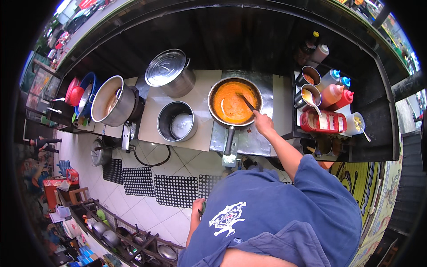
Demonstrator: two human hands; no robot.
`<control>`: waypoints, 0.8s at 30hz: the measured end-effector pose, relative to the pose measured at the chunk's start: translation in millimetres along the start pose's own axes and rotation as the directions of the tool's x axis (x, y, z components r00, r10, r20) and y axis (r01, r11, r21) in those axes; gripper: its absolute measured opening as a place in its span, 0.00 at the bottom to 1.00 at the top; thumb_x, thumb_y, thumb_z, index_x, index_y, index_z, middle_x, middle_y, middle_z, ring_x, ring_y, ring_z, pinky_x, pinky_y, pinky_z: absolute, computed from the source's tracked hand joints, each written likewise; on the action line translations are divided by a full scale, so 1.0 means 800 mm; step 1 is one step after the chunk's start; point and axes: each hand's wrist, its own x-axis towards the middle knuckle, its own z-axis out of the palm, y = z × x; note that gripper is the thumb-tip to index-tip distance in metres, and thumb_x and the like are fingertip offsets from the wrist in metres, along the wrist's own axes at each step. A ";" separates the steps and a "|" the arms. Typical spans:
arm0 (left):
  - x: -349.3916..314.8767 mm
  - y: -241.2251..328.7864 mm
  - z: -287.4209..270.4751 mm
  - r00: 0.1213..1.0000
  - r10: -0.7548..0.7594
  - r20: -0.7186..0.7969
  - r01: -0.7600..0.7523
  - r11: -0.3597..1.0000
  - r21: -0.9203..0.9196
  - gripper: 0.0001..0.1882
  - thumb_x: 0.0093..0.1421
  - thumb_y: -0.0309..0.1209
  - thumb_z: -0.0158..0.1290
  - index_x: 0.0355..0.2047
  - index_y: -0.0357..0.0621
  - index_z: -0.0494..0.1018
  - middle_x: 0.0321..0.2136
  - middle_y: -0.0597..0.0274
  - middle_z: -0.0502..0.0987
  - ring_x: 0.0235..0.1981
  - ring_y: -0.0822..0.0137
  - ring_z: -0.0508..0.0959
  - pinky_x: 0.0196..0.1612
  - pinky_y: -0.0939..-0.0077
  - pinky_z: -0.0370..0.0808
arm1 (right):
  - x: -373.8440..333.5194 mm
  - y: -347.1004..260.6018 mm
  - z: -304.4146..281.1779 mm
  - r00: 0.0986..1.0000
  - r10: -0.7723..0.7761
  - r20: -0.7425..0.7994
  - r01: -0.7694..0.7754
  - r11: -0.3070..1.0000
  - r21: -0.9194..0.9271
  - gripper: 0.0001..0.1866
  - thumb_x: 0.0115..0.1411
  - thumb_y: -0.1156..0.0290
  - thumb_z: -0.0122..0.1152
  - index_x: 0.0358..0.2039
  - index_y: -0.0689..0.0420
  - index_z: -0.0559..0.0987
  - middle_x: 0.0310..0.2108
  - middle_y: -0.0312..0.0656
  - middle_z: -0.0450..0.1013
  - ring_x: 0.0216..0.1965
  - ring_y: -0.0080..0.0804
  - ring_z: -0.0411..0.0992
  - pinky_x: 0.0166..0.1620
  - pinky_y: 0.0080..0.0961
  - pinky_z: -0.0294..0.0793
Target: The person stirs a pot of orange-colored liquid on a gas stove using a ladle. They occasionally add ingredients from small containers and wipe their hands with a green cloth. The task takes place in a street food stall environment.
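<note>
My right hand is closed round the handle of a dark spatula. The spatula's far end dips into thick orange sauce in a frying pan. The pan sits on the metal-topped part of the counter, its black handle pointing toward me, with no hand on it. My left hand hangs low beside my body, fingers curled next to something small and dark that I cannot make out. Left of the frying pan stands an open pot with a dark inside.
Behind the open pot is a tall lidded pot. A big pot and a blue basin stand farther left. On the right are squeeze bottles, a red container and a ladle in a metal canister. Perforated mats cover floor tiles.
</note>
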 end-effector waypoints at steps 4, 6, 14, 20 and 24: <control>-0.001 -0.021 -0.003 0.970 0.243 0.017 -0.243 0.961 0.131 0.16 0.58 0.38 0.49 0.33 0.36 0.77 0.28 0.53 0.78 0.33 0.59 0.77 0.39 0.66 0.70 | -0.029 0.056 0.036 0.972 -0.233 0.039 0.234 0.971 -0.045 0.20 0.59 0.66 0.49 0.53 0.48 0.72 0.35 0.59 0.75 0.40 0.57 0.73 0.46 0.48 0.71; 0.023 -0.079 -0.002 0.989 0.139 -0.043 -0.137 0.989 0.061 0.18 0.59 0.41 0.47 0.33 0.36 0.77 0.29 0.50 0.78 0.33 0.57 0.77 0.40 0.64 0.70 | -0.033 0.050 0.049 0.946 -0.315 0.083 0.316 0.949 -0.008 0.20 0.59 0.65 0.49 0.53 0.48 0.72 0.34 0.59 0.74 0.39 0.57 0.73 0.46 0.49 0.71; 0.053 -0.132 -0.014 0.973 0.219 0.072 -0.230 0.896 0.380 0.20 0.59 0.42 0.47 0.33 0.36 0.77 0.34 0.47 0.79 0.39 0.54 0.77 0.44 0.62 0.69 | -0.003 -0.007 0.026 0.996 -0.084 0.005 0.084 0.993 -0.077 0.20 0.60 0.64 0.45 0.53 0.46 0.72 0.32 0.58 0.75 0.36 0.56 0.74 0.43 0.49 0.73; 0.010 -0.058 -0.014 0.987 0.145 0.073 -0.157 0.962 0.224 0.15 0.56 0.35 0.49 0.33 0.34 0.77 0.33 0.52 0.79 0.35 0.64 0.76 0.40 0.70 0.70 | -0.050 0.033 0.045 0.956 -0.281 0.087 0.287 0.954 -0.081 0.19 0.58 0.66 0.48 0.51 0.48 0.73 0.34 0.59 0.75 0.38 0.57 0.73 0.43 0.50 0.72; 0.019 -0.074 -0.007 0.978 0.198 0.063 -0.208 0.926 0.315 0.20 0.60 0.41 0.44 0.30 0.34 0.76 0.29 0.43 0.78 0.35 0.52 0.77 0.40 0.60 0.72 | -0.028 0.053 0.042 0.955 -0.291 -0.049 0.292 0.956 0.013 0.20 0.59 0.65 0.49 0.52 0.49 0.72 0.35 0.60 0.75 0.39 0.57 0.73 0.46 0.49 0.71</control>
